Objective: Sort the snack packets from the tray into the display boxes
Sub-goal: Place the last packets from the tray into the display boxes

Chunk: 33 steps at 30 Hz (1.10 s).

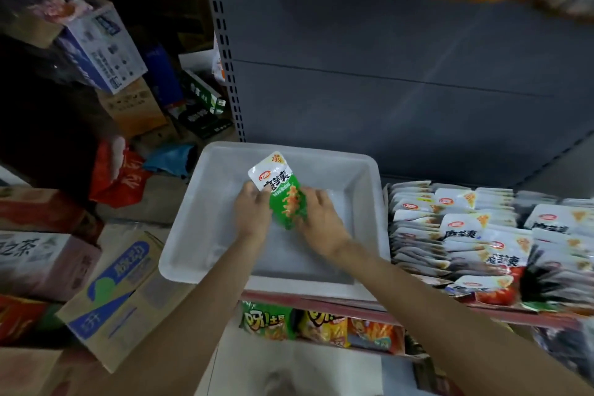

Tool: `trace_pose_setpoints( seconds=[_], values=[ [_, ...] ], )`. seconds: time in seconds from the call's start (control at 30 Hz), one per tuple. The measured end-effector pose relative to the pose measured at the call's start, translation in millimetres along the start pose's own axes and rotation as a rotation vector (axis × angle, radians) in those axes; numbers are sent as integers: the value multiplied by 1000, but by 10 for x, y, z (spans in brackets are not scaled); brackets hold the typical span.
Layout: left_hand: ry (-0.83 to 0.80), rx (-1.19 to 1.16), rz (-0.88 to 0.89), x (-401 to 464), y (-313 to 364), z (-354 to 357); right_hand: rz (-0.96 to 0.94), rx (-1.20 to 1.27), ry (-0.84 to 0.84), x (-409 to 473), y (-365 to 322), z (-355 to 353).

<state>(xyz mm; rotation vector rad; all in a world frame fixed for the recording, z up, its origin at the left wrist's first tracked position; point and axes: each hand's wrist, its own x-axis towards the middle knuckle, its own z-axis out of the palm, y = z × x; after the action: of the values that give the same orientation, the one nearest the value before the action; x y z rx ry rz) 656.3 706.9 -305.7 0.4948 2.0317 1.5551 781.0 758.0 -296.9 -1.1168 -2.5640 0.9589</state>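
Both hands [254, 209] grip green packet [283, 199] over tray [369, 167]

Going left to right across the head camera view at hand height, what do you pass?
Blue-and-white carton → white tray's left rim → left hand → green snack packet → right hand → rows of white packets.

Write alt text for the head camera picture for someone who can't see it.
Two hands, left hand and right hand, hold a green and white snack packet over a white plastic tray on a shop shelf. Rows of white snack packets stand packed to the right, and cardboard boxes pile up on the left.
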Motion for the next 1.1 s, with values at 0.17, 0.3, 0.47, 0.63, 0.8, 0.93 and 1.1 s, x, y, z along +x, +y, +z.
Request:
trace_pose_setpoints(
  seconds=[0.17, 0.3, 0.47, 0.63, 0.8, 0.93, 1.1],
  values=[
    [-76, -50, 283, -447, 486, 244, -16, 152, 156, -283, -76, -634],
    [-208, -128, 363, -842, 832, 690, -15, 280, 325, -544, 124, -1287],
    [-289, -75, 414, -1381, 1089, 1350, 1, 454, 392, -1024, 706, -1939],
    [-400, -30, 481, -1887, 1259, 2026, -26, 506, 433, -1536, 1287, -2503],
    [-482, 115, 549, -2162, 1369, 2604, -34, 492, 474, -1817, 1832, -2883],
    [-443, 206, 613, -2231, 1398, 2896, -25, 536, 491, -1835, 2118, -2994],
    [-439, 318, 621, -2181, 1346, 3058, 4, 465, 440, -1745, 2341, -2973]
  ],
)
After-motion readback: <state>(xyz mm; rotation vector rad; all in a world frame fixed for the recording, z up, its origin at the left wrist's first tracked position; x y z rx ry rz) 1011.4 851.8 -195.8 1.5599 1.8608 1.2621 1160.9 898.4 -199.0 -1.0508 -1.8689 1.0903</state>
